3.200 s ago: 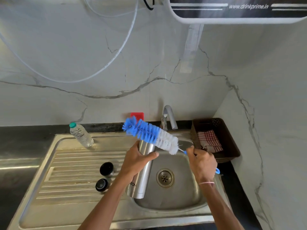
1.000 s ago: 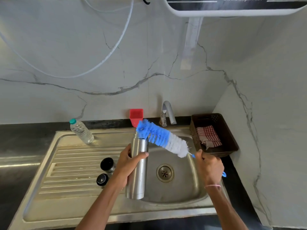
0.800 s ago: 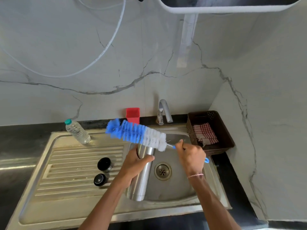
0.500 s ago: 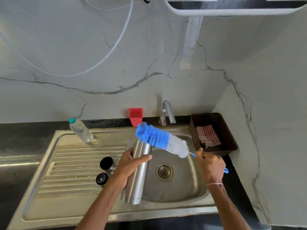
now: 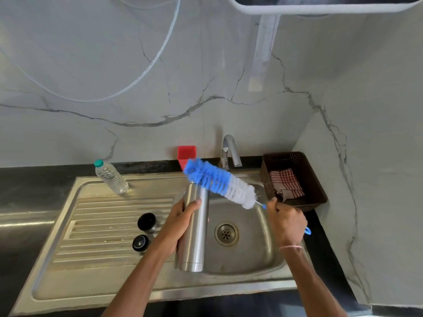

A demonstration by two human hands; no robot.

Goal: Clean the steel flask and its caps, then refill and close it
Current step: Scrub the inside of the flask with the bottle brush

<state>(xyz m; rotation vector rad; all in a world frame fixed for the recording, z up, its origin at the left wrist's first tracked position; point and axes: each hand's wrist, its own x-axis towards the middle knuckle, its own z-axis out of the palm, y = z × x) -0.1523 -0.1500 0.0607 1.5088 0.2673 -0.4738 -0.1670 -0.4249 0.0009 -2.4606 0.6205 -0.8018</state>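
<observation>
Left hand (image 5: 180,223) grips the flask (image 5: 194,227), held nearly upright over the left edge of the sink (image 5: 251,257). Right hand (image 5: 286,221) is clenched on the handle of the brush (image 5: 219,183), whose blue tip sits at the flask mouth. Near cap (image 5: 140,243) and far cap (image 5: 146,221) stand on the drainboard, left of the flask. Tap (image 5: 230,152) stands beyond.

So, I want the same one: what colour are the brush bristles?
The bristles are blue toward the tip, then white; head view.
</observation>
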